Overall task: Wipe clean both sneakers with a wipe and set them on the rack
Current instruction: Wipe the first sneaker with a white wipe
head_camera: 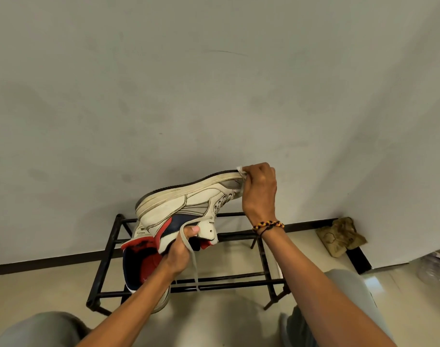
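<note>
A white high-top sneaker [188,199] with navy and red trim is held up sideways above the black metal rack [106,259], sole toward the wall and toe to the right. My left hand [178,251] grips its collar and tongue, a lace dangling below. My right hand [260,189] presses a small white wipe [241,170] against the toe. The second sneaker [141,266] sits on the rack's left side, its navy and red opening facing me, partly hidden behind my left forearm.
The rack stands on a cream tiled floor against a grey wall with a dark skirting. A crumpled tan cloth [341,236] lies in the corner at right. A clear plastic bottle [436,269] lies at the far right edge. My knees frame the bottom.
</note>
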